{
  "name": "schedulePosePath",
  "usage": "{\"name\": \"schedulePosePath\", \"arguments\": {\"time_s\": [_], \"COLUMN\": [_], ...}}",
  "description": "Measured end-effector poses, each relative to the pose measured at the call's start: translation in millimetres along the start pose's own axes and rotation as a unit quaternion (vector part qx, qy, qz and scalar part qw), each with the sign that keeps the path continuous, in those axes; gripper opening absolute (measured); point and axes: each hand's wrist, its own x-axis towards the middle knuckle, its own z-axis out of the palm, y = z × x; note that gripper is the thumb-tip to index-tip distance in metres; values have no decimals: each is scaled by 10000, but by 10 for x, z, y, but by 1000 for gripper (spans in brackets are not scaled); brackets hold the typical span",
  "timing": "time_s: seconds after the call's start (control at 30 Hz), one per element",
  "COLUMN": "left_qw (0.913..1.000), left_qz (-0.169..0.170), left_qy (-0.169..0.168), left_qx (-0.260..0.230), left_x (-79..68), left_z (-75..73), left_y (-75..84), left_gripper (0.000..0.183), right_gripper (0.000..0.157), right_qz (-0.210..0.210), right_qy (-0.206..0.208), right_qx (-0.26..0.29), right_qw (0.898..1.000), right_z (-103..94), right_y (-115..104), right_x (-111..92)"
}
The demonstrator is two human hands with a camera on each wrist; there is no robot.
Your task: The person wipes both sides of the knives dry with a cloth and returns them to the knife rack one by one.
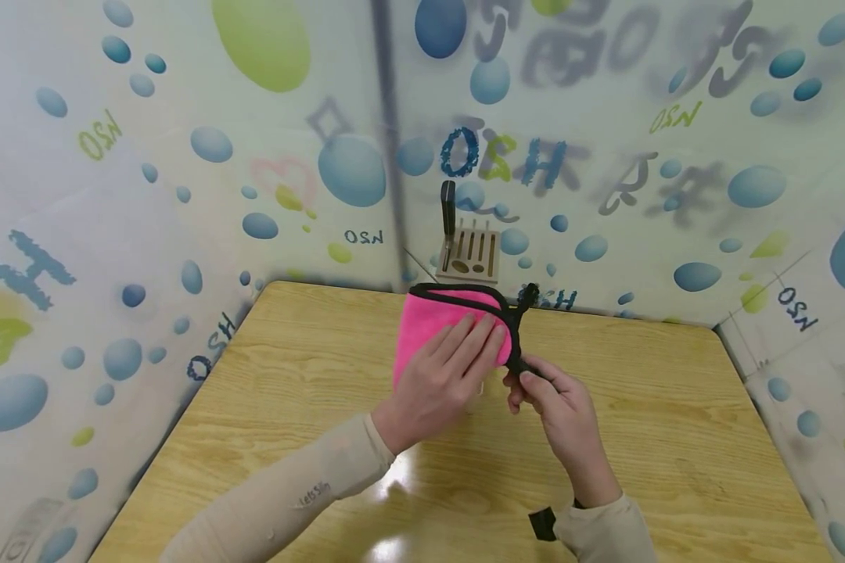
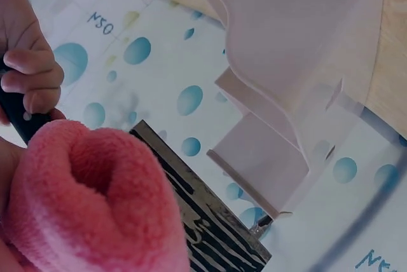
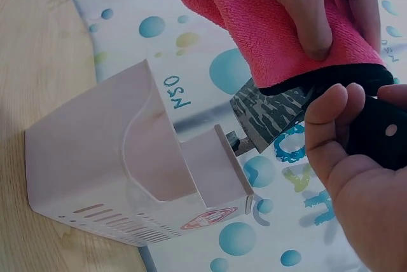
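Note:
In the head view, my left hand (image 1: 440,383) holds a pink fleecy cloth (image 1: 422,328) with black edging. The right wrist view shows its thumb on one face of the cloth (image 3: 273,30) and fingers on the other. My right hand (image 1: 559,410) grips the black handle (image 3: 381,135) of a kitchen knife, close to the cloth's black edge. The knife's broad blade (image 3: 264,116), dark with wavy pale streaks, shows past the cloth, which hides part of it. In the left wrist view, the folded cloth (image 2: 127,202) lies in front of the blade (image 2: 216,224).
At the back of the wooden table (image 1: 310,352) stands a beige knife holder (image 1: 465,277) with slots and another black-handled knife (image 1: 448,205) in it. Patterned sheeting (image 1: 289,117) walls the table's back and sides. A black strap end (image 1: 544,524) sticks out by my right wrist.

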Motion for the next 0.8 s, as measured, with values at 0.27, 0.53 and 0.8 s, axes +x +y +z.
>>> {"name": "schedulePosePath", "arguments": {"time_s": [0.27, 0.53, 0.8], "left_qw": [9996, 9989, 9977], "left_qz": [-257, -453, -669], "left_qy": [93, 96, 147], "left_qx": [62, 10, -23], "left_x": [9, 19, 18], "left_z": [-7, -18, -32], "left_y": [-105, -207, -301], "left_gripper": [33, 34, 33], "right_gripper": [34, 30, 31], "right_qz": [-103, -383, -244], "right_qy": [-242, -544, -671], "right_qx": [457, 887, 978], "right_qw": [9986, 9938, 9926], "right_z": [-24, -77, -120], "right_y": [2, 32, 35], "right_x": [-19, -46, -61]}}
